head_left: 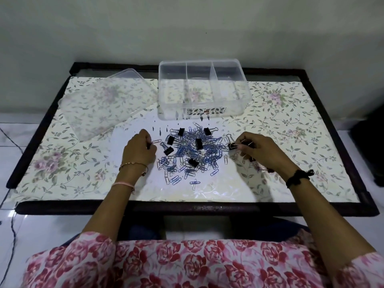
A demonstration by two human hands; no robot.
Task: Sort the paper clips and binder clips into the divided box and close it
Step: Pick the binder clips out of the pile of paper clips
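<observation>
A heap of blue and silver paper clips mixed with several black binder clips lies in the middle of the table. Behind it stands the clear divided box, open, with three empty compartments. Its clear lid lies flat to the left. My left hand rests at the heap's left edge, fingers pinching a silver paper clip. My right hand is at the heap's right edge, holding a black binder clip by its wire handles, with more clips tucked under the palm.
The table has a floral cover and a dark raised frame. A wall stands close behind the box. A thin cable runs over the floor at the left. My lap in a rose-print garment is under the near edge.
</observation>
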